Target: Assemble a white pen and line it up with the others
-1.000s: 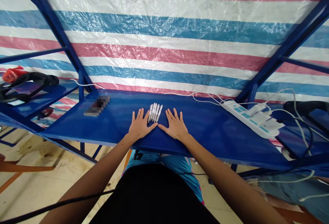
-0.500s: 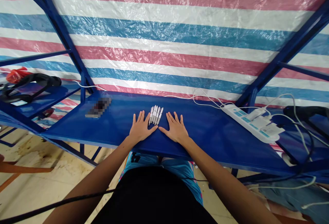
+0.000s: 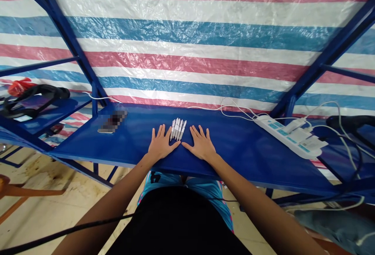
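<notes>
Several white pens (image 3: 177,129) lie side by side on the blue table (image 3: 234,149), between my two hands. My left hand (image 3: 160,144) rests flat on the tabletop just left of them, fingers spread, its fingertips close to the leftmost pen; whether they touch I cannot tell. To the right, my right hand (image 3: 202,143) lies flat with its fingers apart, a small gap from the pens. Both thumbs point inward below the pens, their tips nearly meeting. Neither hand holds anything.
A white power strip (image 3: 288,136) with plugged-in chargers and loose white cables occupies the table's right end. Toward the left lies a blurred-out, phone-like object (image 3: 113,122). Blue metal posts (image 3: 70,44) rise at both ends, and a striped plastic sheet (image 3: 187,52) hangs behind.
The view has shifted slightly. Both hands and the pens keep their places on the table.
</notes>
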Available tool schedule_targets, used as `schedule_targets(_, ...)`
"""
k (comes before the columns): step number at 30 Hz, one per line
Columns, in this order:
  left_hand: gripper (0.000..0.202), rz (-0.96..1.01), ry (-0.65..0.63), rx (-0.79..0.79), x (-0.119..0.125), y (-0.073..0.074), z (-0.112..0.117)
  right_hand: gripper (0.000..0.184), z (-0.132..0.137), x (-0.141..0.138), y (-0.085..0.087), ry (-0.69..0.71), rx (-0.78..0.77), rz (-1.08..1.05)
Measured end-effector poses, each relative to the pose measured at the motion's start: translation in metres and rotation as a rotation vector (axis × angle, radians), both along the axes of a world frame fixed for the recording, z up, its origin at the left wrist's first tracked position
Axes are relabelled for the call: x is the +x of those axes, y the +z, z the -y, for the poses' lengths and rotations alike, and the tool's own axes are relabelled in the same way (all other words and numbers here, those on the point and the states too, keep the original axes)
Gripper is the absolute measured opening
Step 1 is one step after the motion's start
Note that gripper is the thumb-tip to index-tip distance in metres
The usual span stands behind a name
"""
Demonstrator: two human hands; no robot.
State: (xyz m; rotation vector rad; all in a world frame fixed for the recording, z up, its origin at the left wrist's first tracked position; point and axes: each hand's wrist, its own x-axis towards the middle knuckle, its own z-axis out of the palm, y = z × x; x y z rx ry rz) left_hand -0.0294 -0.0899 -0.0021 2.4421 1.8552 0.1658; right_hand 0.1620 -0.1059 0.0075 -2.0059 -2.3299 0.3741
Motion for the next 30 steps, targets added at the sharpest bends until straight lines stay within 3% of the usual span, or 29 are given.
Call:
schedule_targets(15,0.084,0.059,-0.035,0.044,-0.0052,-0.008,-0.0035,0.092,-0.0011,0.0015,-0.0015,0.002,0.012,-0.019)
schedule_targets(30,0.086,0.064,-0.032,-0.005,-0.0023,0.0007,0.0001,0.081,0.0028,0.0019,-0.0004,0.001,0.05,-0.043)
